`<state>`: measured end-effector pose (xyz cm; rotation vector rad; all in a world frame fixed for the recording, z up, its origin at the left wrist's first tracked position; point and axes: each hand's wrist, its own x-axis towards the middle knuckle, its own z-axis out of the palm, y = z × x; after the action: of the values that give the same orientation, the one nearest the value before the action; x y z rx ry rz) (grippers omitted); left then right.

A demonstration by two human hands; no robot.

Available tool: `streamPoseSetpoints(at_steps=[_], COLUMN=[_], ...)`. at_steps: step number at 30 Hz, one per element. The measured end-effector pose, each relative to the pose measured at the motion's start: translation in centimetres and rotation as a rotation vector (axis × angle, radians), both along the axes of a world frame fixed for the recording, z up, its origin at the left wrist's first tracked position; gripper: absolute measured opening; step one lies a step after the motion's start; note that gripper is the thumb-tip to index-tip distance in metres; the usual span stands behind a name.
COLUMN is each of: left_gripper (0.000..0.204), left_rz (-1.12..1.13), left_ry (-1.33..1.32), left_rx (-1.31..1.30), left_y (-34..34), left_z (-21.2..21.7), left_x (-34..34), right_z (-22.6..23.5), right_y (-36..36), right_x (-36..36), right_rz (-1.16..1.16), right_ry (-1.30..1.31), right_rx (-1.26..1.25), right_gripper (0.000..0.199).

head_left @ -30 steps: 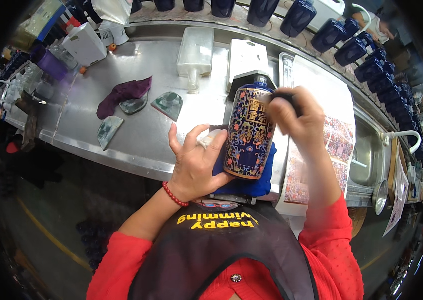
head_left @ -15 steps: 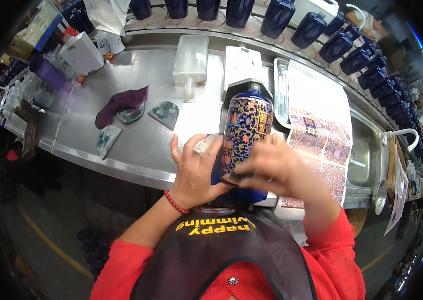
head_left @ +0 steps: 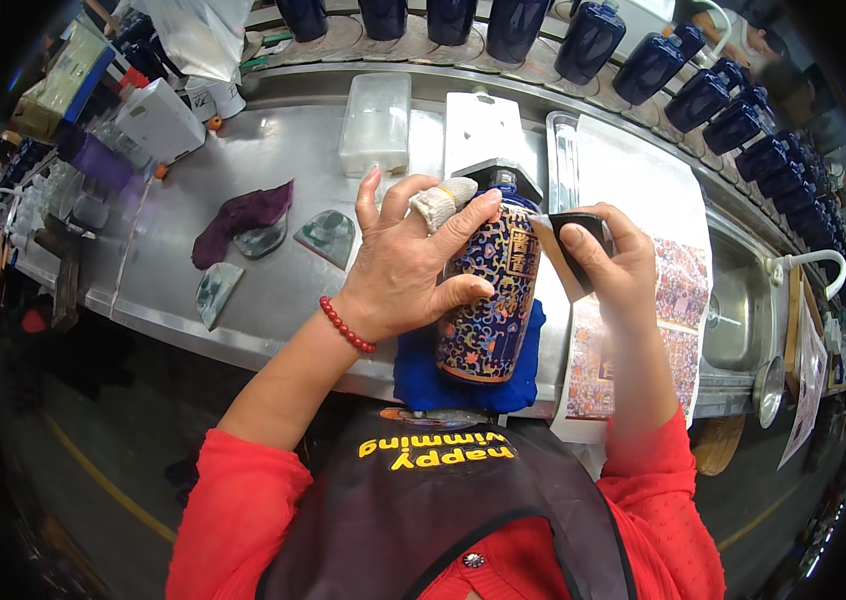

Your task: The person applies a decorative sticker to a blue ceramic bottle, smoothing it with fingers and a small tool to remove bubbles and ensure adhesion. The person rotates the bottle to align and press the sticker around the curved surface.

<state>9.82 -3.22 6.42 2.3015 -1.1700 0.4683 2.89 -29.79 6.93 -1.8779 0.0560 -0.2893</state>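
A dark blue bottle (head_left: 488, 325) covered in a colourful floral pattern lies tilted before me, its neck pointing away. Under its lower end is a bright blue cloth (head_left: 418, 375). My left hand (head_left: 393, 265) holds the bottle from the left, index finger at the shoulder and thumb across the front. White wrapping (head_left: 440, 203) covers one of its fingers. Pinched in my right hand (head_left: 625, 265) is a flat scraper (head_left: 571, 262), dark with a tan face, its edge close to the bottle's upper right side. A dark angular rest (head_left: 528, 178) surrounds the neck.
Printed pattern sheets (head_left: 678, 300) lie at the right, beside a steel sink (head_left: 733, 300). On the metal table sit a purple cloth (head_left: 243, 222), green stone-like plates (head_left: 326, 235) and a clear empty bottle (head_left: 375, 125). Plain blue bottles (head_left: 588, 45) line the conveyor behind.
My left hand has gone from the bottle's base up to its shoulder. My right hand has moved up and right, and the scraper now shows clearly. More of the blue cloth is visible.
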Motion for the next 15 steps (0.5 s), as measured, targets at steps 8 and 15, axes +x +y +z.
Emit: streamPoseSetpoints(at_steps=[8,15], left_gripper=[0.088,0.085], left_rz=[-0.001,-0.044], left_ry=[0.042,0.095], left_rx=[-0.012,-0.091], left_y=[0.0,0.0], left_z=[-0.4,-0.8], left_x=[0.4,0.6], right_z=[2.0,2.0], right_y=[0.7,0.0], right_x=[2.2,2.5], right_rz=[0.059,0.181], right_ry=[-0.078,0.025], right_rx=[-0.074,0.090], right_gripper=[0.018,0.022])
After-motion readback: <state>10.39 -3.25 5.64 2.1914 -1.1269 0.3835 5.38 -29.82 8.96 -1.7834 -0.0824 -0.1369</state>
